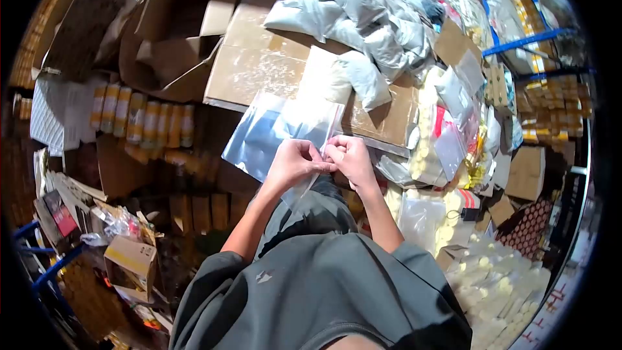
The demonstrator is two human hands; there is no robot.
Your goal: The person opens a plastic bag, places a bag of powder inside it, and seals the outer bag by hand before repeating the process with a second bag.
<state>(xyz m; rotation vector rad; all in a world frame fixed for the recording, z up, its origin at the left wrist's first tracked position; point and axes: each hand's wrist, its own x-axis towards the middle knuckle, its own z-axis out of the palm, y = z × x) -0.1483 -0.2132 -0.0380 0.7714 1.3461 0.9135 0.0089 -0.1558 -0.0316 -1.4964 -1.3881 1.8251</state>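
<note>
A clear, shiny plastic bag (256,136) lies partly on the cardboard work surface (253,68), its near part hanging over the front edge. My left hand (293,163) pinches the bag's right-hand edge between thumb and fingers. Right beside it, my right hand (352,161) is closed in a pinch on the same edge, the fingertips of both hands almost touching. A thin reddish line runs along that edge. Just beyond the bag rests a filled white bag (366,81), and behind it a pile of similar white filled bags (353,16).
An open cardboard box (178,26) stands at the back left, above a row of yellow-labelled rolls or cans (142,116). To the right are heaped plastic packages (457,107) and a brown carton (525,172). Stacks of pale-yellow items in clear wrap (492,279) fill the lower right.
</note>
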